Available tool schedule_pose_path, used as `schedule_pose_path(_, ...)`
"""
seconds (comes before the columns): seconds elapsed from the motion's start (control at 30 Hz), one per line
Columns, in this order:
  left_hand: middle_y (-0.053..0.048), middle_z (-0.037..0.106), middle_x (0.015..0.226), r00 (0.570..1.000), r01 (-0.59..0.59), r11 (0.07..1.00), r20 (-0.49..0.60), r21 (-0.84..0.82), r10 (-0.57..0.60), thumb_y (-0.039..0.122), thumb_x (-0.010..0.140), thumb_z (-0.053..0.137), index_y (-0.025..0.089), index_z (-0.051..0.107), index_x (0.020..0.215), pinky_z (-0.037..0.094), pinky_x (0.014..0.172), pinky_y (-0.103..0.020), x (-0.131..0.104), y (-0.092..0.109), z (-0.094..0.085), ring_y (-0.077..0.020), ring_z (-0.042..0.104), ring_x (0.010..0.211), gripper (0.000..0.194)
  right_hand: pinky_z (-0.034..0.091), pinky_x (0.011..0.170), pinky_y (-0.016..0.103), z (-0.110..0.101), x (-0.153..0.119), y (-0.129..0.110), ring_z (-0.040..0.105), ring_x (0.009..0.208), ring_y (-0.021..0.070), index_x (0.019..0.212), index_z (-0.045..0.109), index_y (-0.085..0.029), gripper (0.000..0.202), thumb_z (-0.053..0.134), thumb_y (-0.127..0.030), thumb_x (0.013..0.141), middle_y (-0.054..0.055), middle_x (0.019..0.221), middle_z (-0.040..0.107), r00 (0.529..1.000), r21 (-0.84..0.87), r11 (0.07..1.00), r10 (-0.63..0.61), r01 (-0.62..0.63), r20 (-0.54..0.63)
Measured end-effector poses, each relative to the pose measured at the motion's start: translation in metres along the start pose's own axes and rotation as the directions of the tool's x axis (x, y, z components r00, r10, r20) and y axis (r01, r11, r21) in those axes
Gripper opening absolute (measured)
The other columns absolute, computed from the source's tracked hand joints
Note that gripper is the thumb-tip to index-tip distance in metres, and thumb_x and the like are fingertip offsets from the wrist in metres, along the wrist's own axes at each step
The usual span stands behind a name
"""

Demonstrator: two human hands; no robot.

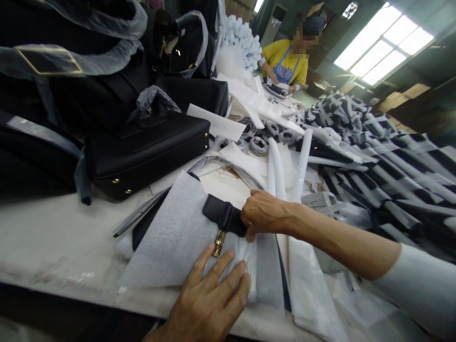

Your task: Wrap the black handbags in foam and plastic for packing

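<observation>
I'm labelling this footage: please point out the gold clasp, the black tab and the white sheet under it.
Gold clasp (pixel 219 242), head view: middle of its metal body.
Black tab (pixel 225 216), head view: its middle, above the clasp.
White sheet (pixel 169 232), head view: bare area beside the tab.

A pale table (pixel 46 247) is carrying black handbags (pixel 153 147) on its left side. Near its front edge, a sheet-covered bag (pixel 146 217) is lying.
</observation>
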State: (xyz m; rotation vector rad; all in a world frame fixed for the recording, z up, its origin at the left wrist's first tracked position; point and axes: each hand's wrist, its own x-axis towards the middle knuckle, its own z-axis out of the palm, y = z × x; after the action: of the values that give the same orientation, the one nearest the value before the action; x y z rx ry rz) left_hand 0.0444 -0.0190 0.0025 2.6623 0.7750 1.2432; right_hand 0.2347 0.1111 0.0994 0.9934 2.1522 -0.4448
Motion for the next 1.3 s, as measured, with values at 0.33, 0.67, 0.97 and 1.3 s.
schedule_pose_path(0.33, 0.0, 0.072, 0.115, 1.0, -0.017, 1.0, -0.014, 0.026, 0.018, 0.017, 0.098, 0.039, 0.021, 0.072, 0.104, 0.019, 0.123, -0.052, 0.0, -0.001, 0.002, -0.0207, 0.059, 0.122, 0.033, 0.037, 0.066, 0.028, 0.018, 0.011, 0.042, 0.063, 0.073, 0.0186, 0.086, 0.071, -0.019, 0.048, 0.081, -0.06, 0.062, 0.002, 0.078, 0.072, 0.999, 0.275, 0.961, 0.017, -0.006, -0.037)
schedule_pose_path(0.67, 0.003, 0.071, 0.119, 0.999, -0.023, 0.998, 0.044, 0.058, 0.021, 0.022, 0.099, 0.042, 0.025, 0.071, 0.108, 0.019, 0.123, -0.049, 0.0, -0.001, 0.0, -0.0191, 0.059, 0.122, 0.03, 0.044, 0.068, 0.02, 0.03, 0.016, 0.072, 0.063, 0.076, 0.0139, 0.087, 0.077, -0.015, 0.027, 0.081, -0.024, 0.062, -0.003, 0.075, 0.072, 0.986, 0.8, 0.594, -0.068, -0.084, 0.154)
schedule_pose_path(0.97, 0.005, 0.071, 0.118, 0.999, -0.035, 0.997, 0.043, 0.072, 0.032, 0.022, 0.1, 0.042, 0.026, 0.072, 0.105, 0.02, 0.123, -0.049, 0.002, -0.001, 0.0, -0.0182, 0.059, 0.121, 0.03, 0.044, 0.065, 0.02, 0.019, 0.009, 0.063, 0.063, 0.072, 0.0134, 0.091, 0.077, -0.014, 0.024, 0.072, -0.012, 0.068, -0.002, 0.073, 0.072, 0.99, 0.728, 0.679, -0.012, -0.093, 0.138)
schedule_pose_path(1.3, 0.005, 0.072, 0.117, 0.999, -0.026, 0.997, 0.036, 0.067, 0.024, 0.022, 0.098, 0.048, 0.025, 0.072, 0.104, 0.02, 0.123, -0.048, 0.001, -0.002, 0.002, -0.019, 0.06, 0.12, 0.025, 0.038, 0.067, 0.026, 0.03, -0.009, 0.052, 0.065, 0.082, 0.0182, 0.094, 0.072, -0.018, 0.02, 0.055, -0.011, 0.086, 0.006, 0.09, 0.074, 0.931, 0.211, 0.977, 0.063, 0.015, -0.358)
